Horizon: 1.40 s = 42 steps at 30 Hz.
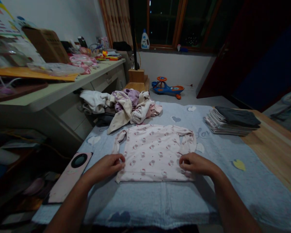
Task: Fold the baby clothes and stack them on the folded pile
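Note:
A pale pink long-sleeved child's shirt (pixel 151 152) with a printed cartoon pattern lies spread flat on the blue cloth (pixel 145 200). Its hem faces me, and both sleeves are bent beside the body. My left hand (pixel 113 164) is closed at the shirt's left side edge, thumb and forefinger curled onto the fabric. On the opposite side edge, just below the bent sleeve, my right hand (pixel 193 162) is closed in a similar pinch. The exact fabric between the fingertips is partly hidden. Near my left forearm lies a pink phone (pixel 71 178), back side up.
Behind the shirt is a heap of crumpled clothes (pixel 133 105). A stack of folded clothes (pixel 230 121) sits at the right, by the bare wooden surface (pixel 274 145). To the left stands a cluttered desk (pixel 87 77). A blue ride-on toy (pixel 168 89) is on the floor beyond.

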{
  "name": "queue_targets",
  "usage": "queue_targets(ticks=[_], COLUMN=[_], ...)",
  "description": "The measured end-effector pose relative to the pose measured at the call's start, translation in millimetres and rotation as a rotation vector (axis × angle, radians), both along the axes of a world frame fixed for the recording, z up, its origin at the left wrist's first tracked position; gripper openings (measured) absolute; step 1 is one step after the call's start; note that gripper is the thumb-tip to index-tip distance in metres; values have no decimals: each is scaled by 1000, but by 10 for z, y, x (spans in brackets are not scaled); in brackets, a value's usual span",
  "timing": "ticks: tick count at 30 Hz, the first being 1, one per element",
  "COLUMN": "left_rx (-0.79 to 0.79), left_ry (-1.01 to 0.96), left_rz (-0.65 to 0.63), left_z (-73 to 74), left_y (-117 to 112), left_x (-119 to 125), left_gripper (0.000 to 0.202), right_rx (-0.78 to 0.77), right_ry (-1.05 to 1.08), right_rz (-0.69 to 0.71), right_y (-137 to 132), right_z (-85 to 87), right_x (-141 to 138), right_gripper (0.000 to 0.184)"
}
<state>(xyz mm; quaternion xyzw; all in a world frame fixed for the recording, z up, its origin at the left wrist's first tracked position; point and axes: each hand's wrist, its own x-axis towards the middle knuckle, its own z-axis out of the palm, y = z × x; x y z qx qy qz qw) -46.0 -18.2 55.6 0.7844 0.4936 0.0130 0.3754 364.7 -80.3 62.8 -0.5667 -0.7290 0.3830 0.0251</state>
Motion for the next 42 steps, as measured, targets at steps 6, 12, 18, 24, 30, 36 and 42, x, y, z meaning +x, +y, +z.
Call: queue_targets(ticks=[6, 12, 18, 24, 30, 36, 42], left_rx=[457, 482, 353, 183, 398, 389, 440], left_ry=[-101, 12, -97, -71, -31, 49, -135], left_rz=[253, 398, 72, -112, 164, 93, -168], left_z=[-115, -242, -124, 2, -83, -106, -56], left_y=[626, 1054, 981, 840, 1040, 1134, 916], left_x=[149, 449, 579, 523, 725, 960, 883], left_gripper=[45, 58, 32, 26, 33, 21, 15], right_rx=[387, 595, 452, 268, 411, 412, 387], right_ry=[-109, -282, -394, -374, -406, -446, -393], right_rz=[-188, -362, -337, -71, -139, -179, -37], right_y=[592, 1087, 1284, 1226, 1348, 1404, 1220], right_z=[-7, -300, -304, -88, -103, -230, -79], right_x=[4, -185, -230, -56, -33, -99, -25], right_gripper=[23, 41, 41, 18, 29, 48, 21])
